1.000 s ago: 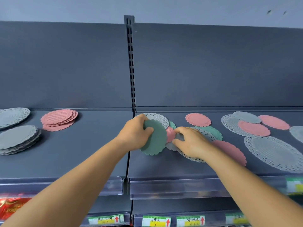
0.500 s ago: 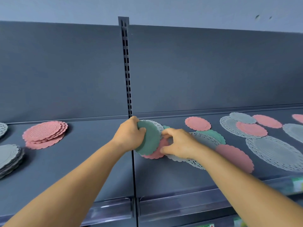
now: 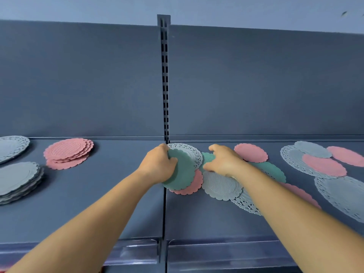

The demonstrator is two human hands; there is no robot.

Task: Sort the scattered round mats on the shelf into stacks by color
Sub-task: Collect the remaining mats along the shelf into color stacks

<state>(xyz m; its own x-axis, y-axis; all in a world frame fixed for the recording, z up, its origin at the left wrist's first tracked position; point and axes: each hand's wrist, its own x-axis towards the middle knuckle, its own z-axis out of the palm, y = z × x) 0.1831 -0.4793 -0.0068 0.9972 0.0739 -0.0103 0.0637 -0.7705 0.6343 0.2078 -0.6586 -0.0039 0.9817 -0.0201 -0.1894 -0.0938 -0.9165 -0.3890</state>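
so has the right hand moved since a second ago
Yes. The right hand has shifted toward the back wall, away from the pink mat under the held green mat, and now reaches a small green mat behind the ribbed grey mat.

green mat (image 3: 182, 172), pink stack (image 3: 68, 152), grey stack (image 3: 18, 180)

Two hands are on the shelf (image 3: 118, 203): the left hand (image 3: 157, 164) and the right hand (image 3: 224, 162). Left of the slotted post (image 3: 165, 85) sit three stacks: one pink stack (image 3: 68, 153) and two grey stacks (image 3: 18, 180) (image 3: 12, 146). Right of the post, three green mats show (image 3: 182, 172) (image 3: 207, 157) (image 3: 269, 170). About six loose pink mats lie there too, like this one (image 3: 251, 152).
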